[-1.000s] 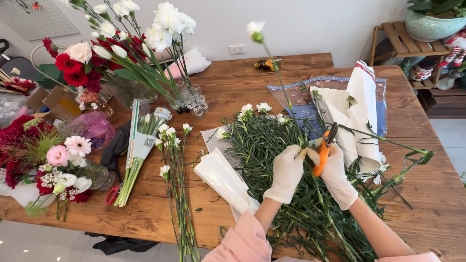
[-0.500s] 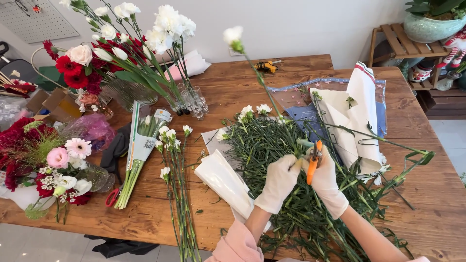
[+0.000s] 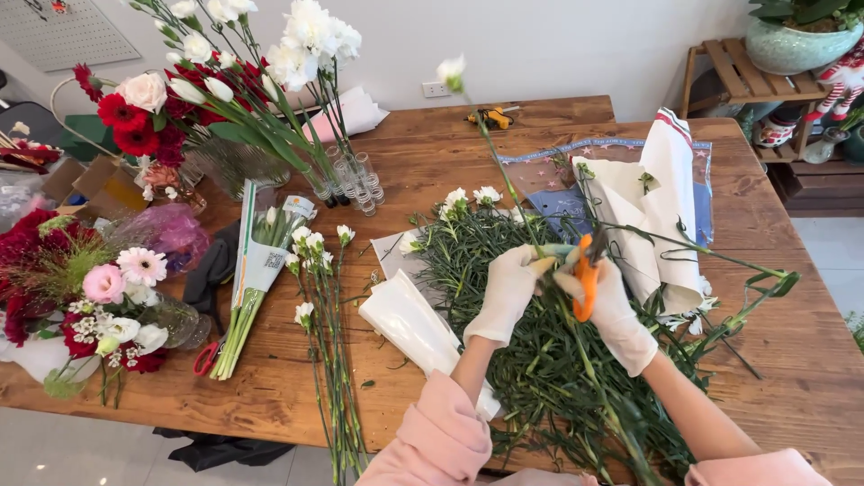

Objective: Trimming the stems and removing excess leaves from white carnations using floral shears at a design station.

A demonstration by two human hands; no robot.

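While the left hand [image 3: 508, 286] fingers clamp a stem [image 3: 504, 175], the right hand [image 3: 615, 310] grips orange scissors [image 3: 586, 281].

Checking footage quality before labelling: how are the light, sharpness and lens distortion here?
Head view: even, soft light with faint shadows and no strong glare; left hand, right hand and orange scissors are sharp; the wooden table edges splay with wide-angle distortion.
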